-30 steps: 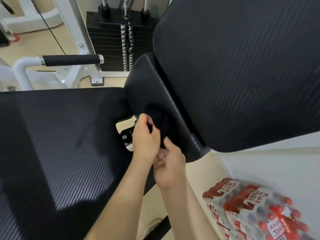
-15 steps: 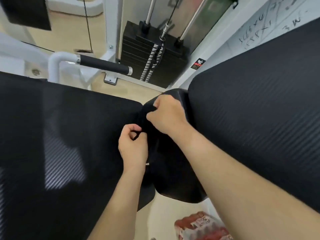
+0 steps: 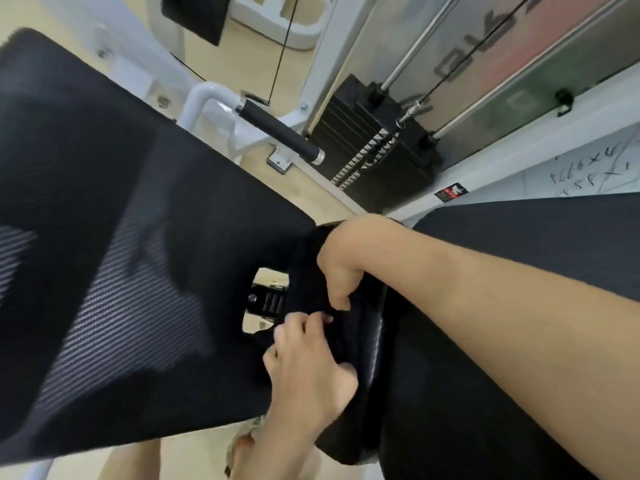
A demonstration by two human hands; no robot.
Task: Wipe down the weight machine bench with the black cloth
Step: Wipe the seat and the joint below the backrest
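The bench's black seat pad (image 3: 114,271) fills the left, its black back pad (image 3: 502,393) the right. A narrow black side cushion (image 3: 363,403) sits between them. The black cloth (image 3: 308,282) is draped over the cushion's upper end. My right hand (image 3: 343,268) comes in from the right and grips the cloth near its top. My left hand (image 3: 308,368) is below it, fingers pinching the cloth's lower edge. Black on black hides most of the cloth's outline.
A black weight stack (image 3: 377,161) with steel guide rods and a cable stands behind the bench. A padded black handle (image 3: 280,133) on a white frame juts out above the seat. A gap (image 3: 266,299) between the pads shows a bracket and floor. A whiteboard with writing (image 3: 588,168) is at the right.
The view has tilted and shifted left. Both hands have slid lower along the side cushion with the cloth; my left hand has dropped below my right. The bottle pack is out of view.
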